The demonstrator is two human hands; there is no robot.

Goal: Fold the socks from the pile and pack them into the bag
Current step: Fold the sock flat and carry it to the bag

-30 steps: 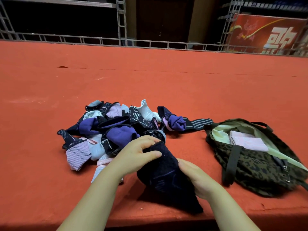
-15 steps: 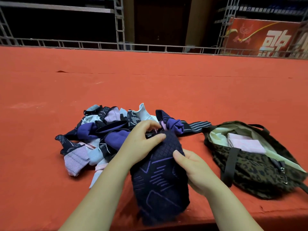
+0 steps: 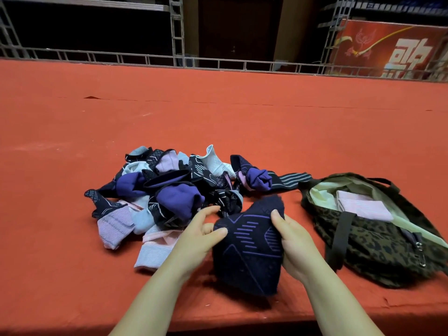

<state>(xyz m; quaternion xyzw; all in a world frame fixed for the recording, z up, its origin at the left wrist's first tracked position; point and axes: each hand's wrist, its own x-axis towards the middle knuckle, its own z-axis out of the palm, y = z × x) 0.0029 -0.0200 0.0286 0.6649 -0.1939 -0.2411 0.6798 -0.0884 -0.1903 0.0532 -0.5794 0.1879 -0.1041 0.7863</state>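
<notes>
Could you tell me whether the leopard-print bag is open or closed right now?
Open: the leopard-print bag gapes, showing its pale lining and a folded pink sock inside.

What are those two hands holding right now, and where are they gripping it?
A dark navy sock: the left hand pinches its left edge, the right hand grips its right edge.

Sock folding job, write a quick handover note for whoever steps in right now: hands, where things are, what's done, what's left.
Left hand and right hand pinch opposite edges of a dark navy sock with purple line pattern, held just above the red table.
Pile of mixed purple, pink, pale blue and black socks lies behind the left hand.
Open leopard-print fabric bag sits right.
Done: one folded pink sock in bag.
Left: fold this sock, pack it, then the pile.
</notes>
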